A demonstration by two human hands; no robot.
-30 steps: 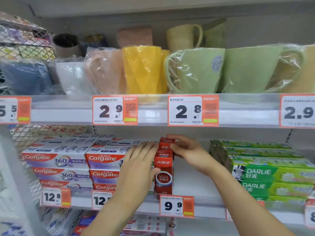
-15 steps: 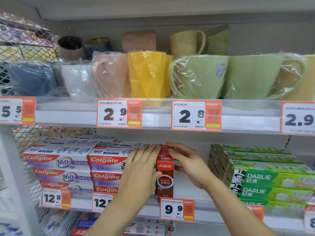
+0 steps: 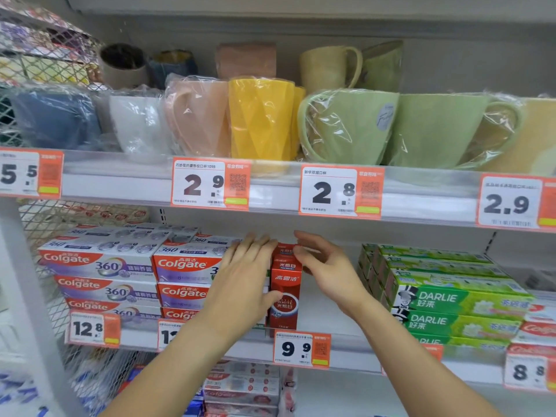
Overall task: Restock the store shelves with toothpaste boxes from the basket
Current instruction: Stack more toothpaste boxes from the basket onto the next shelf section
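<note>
The shelf (image 3: 346, 346) carries Colgate 360 boxes (image 3: 183, 266) stacked on the left and green Darlie boxes (image 3: 457, 299) on the right, with a bare gap between them where the red box (image 3: 284, 291) stands upright at the front edge, just above the 9.9 tag (image 3: 301, 350). A second ago both hands pressed the red box from either side; now they have loosened. The left hand (image 3: 243, 284) lies flat, fingers straight and together, its thumb touching the box's left face. The right hand (image 3: 326, 269) has opened wider, fingers spread and relaxed, only the tips near the box's top corner, gripping nothing. The box seems set in its slot, so this placement looks finished and the next box from the basket, which is out of view, is likely due.
</note>
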